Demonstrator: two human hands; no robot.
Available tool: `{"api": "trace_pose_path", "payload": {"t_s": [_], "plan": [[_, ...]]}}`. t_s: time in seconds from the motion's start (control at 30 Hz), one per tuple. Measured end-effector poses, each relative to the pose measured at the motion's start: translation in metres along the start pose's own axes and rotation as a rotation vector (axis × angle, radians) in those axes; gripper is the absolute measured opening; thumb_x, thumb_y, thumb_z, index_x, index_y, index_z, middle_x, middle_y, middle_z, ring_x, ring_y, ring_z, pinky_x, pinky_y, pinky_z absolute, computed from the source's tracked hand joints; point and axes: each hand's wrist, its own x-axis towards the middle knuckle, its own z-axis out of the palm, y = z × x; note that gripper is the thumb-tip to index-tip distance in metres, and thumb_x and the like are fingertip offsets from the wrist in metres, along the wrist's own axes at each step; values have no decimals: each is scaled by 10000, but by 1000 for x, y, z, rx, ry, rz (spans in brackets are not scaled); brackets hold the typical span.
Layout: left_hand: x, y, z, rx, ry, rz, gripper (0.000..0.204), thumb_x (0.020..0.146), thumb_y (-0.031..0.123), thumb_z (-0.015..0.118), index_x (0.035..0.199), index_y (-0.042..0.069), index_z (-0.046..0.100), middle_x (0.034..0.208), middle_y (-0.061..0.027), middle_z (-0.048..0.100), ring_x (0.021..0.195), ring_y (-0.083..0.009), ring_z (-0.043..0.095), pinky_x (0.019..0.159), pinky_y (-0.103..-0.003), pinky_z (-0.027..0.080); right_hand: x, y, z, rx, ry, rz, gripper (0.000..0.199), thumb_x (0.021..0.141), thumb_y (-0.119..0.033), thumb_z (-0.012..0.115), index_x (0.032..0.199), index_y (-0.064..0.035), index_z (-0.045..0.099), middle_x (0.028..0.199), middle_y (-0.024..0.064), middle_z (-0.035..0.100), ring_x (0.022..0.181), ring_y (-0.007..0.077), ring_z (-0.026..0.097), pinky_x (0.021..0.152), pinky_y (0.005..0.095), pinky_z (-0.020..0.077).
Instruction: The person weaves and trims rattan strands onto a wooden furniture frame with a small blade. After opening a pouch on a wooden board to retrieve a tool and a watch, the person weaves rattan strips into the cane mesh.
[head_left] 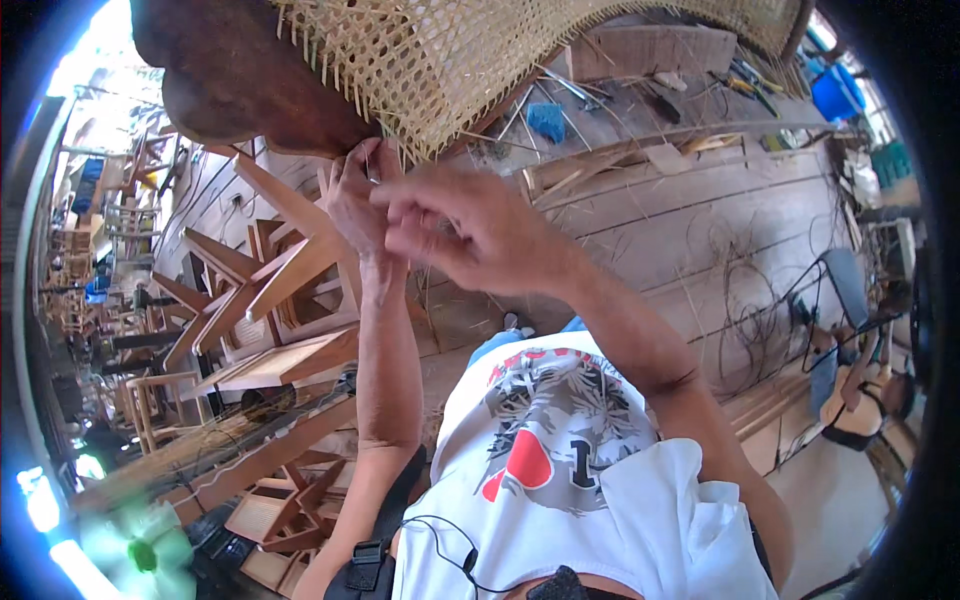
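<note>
white shirt [520,540] | red lettering [540,362], not clearly legible | dark block character [582,466] beside red shape [530,459]

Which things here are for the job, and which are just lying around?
Probably for the job:
- woven cane, by the left hand and right hand
- brown wood, beside the cane

Probably just lying around:
- blue block
- blue bucket
- wooden furniture

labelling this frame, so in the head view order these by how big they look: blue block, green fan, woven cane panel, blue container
Largest to smallest:
1. woven cane panel
2. green fan
3. blue container
4. blue block
</note>
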Motion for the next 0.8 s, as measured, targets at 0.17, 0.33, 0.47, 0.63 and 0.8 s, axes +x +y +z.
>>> {"api": "trace_pose_path", "payload": {"t_s": [0.17, 0.33, 0.47, 0.63, 0.8], "plan": [[1, 3, -4, 78, -41, 137, 178, 952, 148, 683, 1045, 8, 742, 906, -216, 723, 899, -423, 684, 769, -475, 528, 16, 41, 3, -410, 224, 256, 346, 988, -207, 732, 1230, 23, 643, 964, 161, 722, 851, 291, 750, 749, 412, 585], [2, 17, -13, 75, -204, -184, 192, 996, 155, 647, 1029, -18, 724, 884, -218, 725, 822, -416, 697, 764, -480, 530, 14, 72, 21, -312, 185, 254, 267, 1013, -201, 694, 1134, 35, 664, 878, 128, 727, 793, 295, 736, 731, 421, 572], [3, 21, -29, 122, -277, -209, 191, 1008, 160, 637, 1016, -14, 714, 865, -218, 725, 797, -396, 705, 746, -461, 528, 10, 89, 21, 85, 104, 542, 204, 1055, -168, 634, 1057, 34, 664, 834, 50, 703, 752, 164, 680, 700, 336, 541], [10, 23, -31, 206, -342, -178, 189, 1006, 159, 643, 1006, -16, 712, 808, -184, 718, 741, -353, 698, 717, -437, 523, 9, 91, 22, 465, 171, 534, 189, 1098, -174, 585, 1043, -23, 684, 823, -48, 640, 739, 4, 518, 650, 208, 421], [12, 28, -27, 151, -352, -332, 192, 1005, 140, 639, 1003, -34, 720, 785, -161, 725, 688, -271, 695, 686, -401, 522, 2, 80, 27, 531, 201, 519, 208, 1102, -208, 587, 1066, -33, 694, 804, -69, 600, 682, 1, 449, 590, 217, 384]]}}
